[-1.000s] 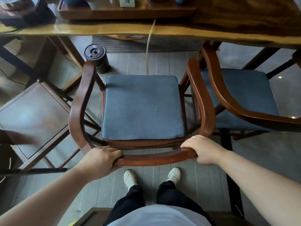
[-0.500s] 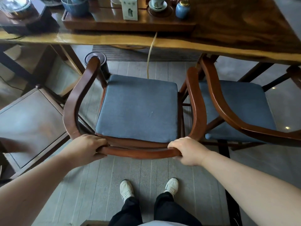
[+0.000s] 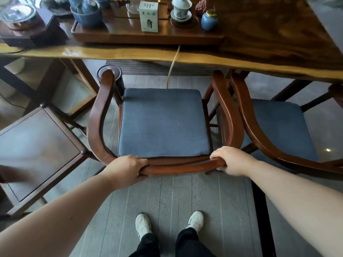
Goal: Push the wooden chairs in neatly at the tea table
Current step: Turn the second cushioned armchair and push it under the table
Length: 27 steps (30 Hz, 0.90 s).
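Note:
A wooden armchair with a blue-grey seat cushion faces the tea table. My left hand grips the left end of its curved back rail, and my right hand grips the right end. The arm tips reach the table's front edge. A second wooden chair with the same cushion stands close on the right, its arm almost touching the first chair's arm.
A dark square side table stands at the left. A black round canister sits on the floor by the left arm tip. A tea tray with cups, jars and a box rests on the table. A cord hangs off the edge.
The chair has slid forward toward the table with both hands still on its back rail. My body has followed, so more of the tabletop shows.

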Each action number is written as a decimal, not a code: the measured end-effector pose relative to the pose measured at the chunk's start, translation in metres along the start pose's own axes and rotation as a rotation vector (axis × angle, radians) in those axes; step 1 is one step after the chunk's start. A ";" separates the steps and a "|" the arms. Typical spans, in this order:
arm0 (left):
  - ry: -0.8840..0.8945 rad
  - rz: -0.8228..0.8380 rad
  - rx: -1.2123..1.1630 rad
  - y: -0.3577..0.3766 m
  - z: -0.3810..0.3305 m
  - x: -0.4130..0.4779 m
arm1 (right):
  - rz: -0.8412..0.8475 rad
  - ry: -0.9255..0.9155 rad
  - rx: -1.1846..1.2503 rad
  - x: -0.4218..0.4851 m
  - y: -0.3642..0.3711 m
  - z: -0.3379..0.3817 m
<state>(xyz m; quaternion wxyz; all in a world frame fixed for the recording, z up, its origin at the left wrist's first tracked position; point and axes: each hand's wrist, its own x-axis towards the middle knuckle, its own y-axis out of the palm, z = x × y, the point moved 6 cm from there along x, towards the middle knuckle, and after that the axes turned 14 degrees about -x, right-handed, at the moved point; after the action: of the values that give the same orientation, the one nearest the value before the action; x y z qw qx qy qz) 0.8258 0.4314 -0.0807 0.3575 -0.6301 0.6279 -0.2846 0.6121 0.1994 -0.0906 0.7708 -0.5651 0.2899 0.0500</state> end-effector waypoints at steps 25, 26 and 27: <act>0.126 0.099 0.153 -0.018 0.031 0.004 | -0.118 0.119 0.101 -0.002 0.019 0.018; 0.111 0.112 0.143 -0.018 0.032 0.006 | -0.113 0.127 0.101 -0.003 0.019 0.018; 0.096 0.114 0.139 -0.017 0.031 0.007 | -0.109 0.130 0.099 -0.003 0.017 0.017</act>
<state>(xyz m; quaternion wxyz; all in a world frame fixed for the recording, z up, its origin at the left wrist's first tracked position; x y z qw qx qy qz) 0.8614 0.4265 -0.0860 0.3854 -0.5528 0.6577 -0.3365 0.6091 0.2220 -0.1003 0.7787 -0.5435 0.3104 -0.0433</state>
